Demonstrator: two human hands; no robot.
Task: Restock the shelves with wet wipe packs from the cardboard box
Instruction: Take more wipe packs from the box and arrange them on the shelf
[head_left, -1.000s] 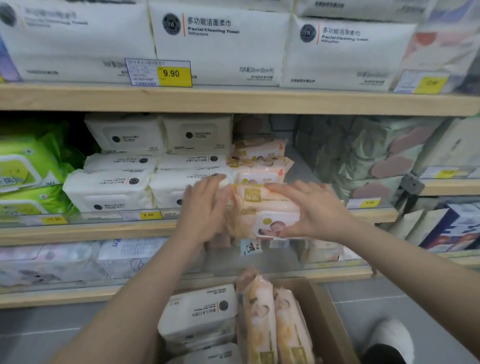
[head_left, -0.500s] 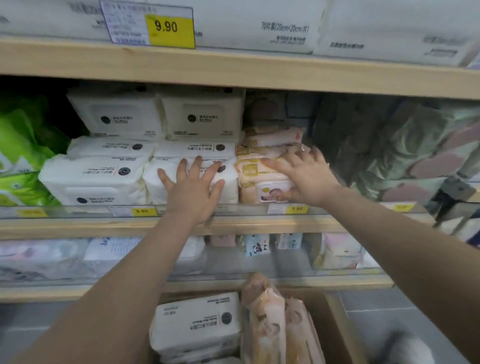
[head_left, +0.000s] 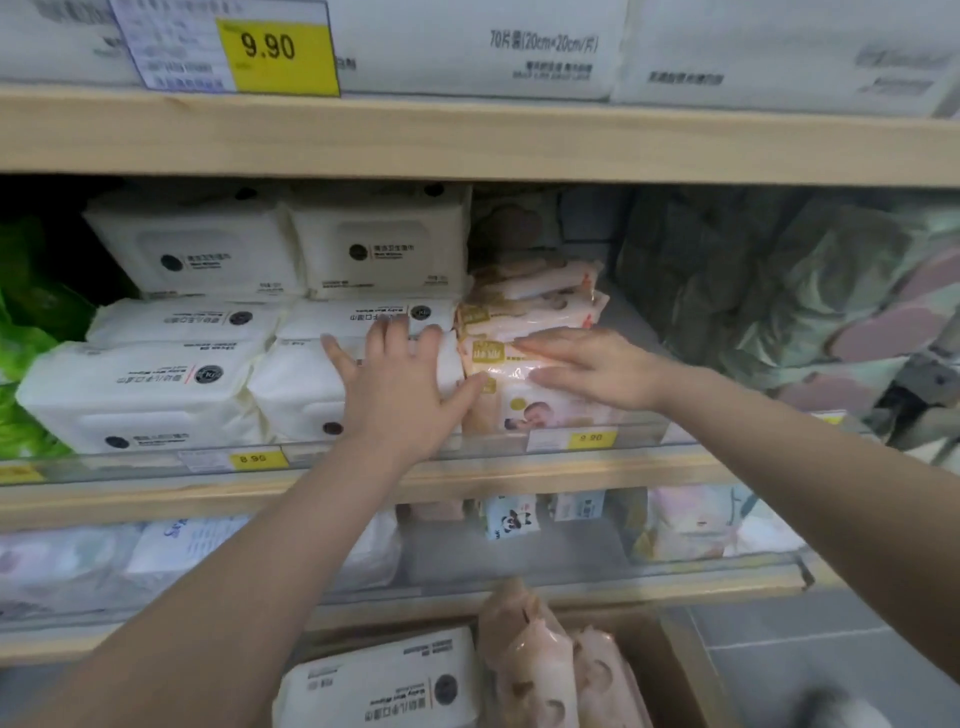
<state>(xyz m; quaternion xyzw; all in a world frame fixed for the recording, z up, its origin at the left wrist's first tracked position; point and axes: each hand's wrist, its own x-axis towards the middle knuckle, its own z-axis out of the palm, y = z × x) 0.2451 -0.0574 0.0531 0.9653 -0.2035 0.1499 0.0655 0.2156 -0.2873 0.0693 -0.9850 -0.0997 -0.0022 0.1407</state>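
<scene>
Shelf: the light wooden middle shelf (head_left: 519, 467) carries the stack being tidied.
Box: the brown cardboard box (head_left: 680, 670) lies below both hands, with more packs inside.
Pack: the peach-coloured soft plastic wet wipe pack (head_left: 524, 410), long axis left to right, lies directly under the right hand.
Right hand (head_left: 592, 366): fingers are laid flat on the pack, nothing clasped.
Left hand (head_left: 400, 387): spread flat, just left of the pack, thumb touching its end.

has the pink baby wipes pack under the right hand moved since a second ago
Yes. The pink pack was held out in front of the shelf edge; it now sits back on the middle shelf behind the 9.90 price tag, right hand flat on it.
</scene>
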